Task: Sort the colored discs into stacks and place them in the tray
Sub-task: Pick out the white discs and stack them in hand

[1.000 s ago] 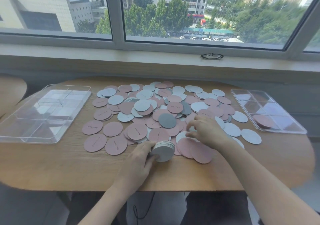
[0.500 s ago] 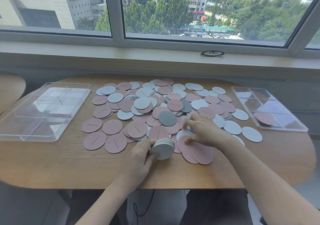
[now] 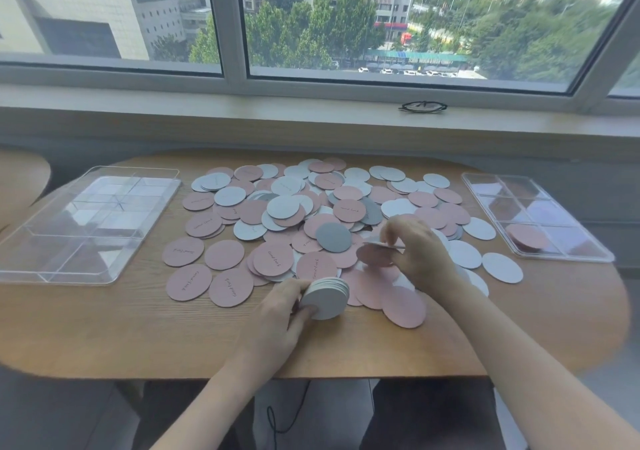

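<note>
A wide pile of pink, white and grey discs [image 3: 311,214] covers the middle of the wooden table [image 3: 104,328]. My left hand [image 3: 277,321] grips a stack of white discs [image 3: 325,297] near the front edge, tilted on its side. My right hand [image 3: 419,252] is raised just above the pile and pinches a thin disc [image 3: 375,253] by its edge; its underside looks pink. A clear divided tray [image 3: 533,217] at the right holds a pink stack [image 3: 526,236] in one compartment.
A second clear compartment tray [image 3: 86,221] lies at the left with no discs in it. Glasses [image 3: 422,106] rest on the window sill behind. Bare wood runs along the table's front edge. A dark cable [image 3: 273,425] hangs below the table.
My right hand has lifted off the pile, raising a disc pinched between its fingers. My left hand and its white stack have stayed in place.
</note>
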A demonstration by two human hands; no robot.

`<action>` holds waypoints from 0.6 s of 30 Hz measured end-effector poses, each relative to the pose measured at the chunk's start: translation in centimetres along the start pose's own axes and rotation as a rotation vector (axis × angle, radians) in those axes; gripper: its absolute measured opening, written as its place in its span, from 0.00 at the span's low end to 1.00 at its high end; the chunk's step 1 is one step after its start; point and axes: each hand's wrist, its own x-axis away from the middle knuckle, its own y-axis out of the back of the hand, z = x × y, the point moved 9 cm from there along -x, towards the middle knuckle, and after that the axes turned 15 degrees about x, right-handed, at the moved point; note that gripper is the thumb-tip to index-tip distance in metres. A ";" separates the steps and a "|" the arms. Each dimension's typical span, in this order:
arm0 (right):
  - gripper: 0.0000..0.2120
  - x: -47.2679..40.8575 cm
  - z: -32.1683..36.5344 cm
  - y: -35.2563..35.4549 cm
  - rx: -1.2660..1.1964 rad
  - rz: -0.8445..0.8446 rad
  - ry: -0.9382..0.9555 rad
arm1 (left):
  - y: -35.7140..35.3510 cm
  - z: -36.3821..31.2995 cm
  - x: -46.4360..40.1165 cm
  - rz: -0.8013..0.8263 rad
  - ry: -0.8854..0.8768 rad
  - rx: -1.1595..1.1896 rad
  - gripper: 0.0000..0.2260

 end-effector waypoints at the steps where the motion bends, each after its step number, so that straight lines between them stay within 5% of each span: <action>1: 0.20 0.4 0.4 0.1 0.009 -0.035 0.030 | 0.0 0.0 0.0 -0.002 -0.001 0.000 0.13; 5: 0.15 1.7 -0.1 -1.2 -0.088 -0.009 0.005 | 0.0 -0.1 0.0 -0.004 -0.004 -0.007 0.13; 11: 0.18 4.7 0.7 -4.5 -0.237 0.335 -0.018 | 0.1 -0.3 0.0 -0.002 -0.003 -0.009 0.12; 14: 0.16 4.8 -0.3 -3.8 -0.264 0.292 -0.121 | 0.1 -0.3 0.0 -0.004 0.001 -0.011 0.13; 18: 0.11 4.2 -0.8 -0.4 -0.352 0.010 -0.278 | 0.4 -0.6 0.0 -0.005 -0.007 0.003 0.13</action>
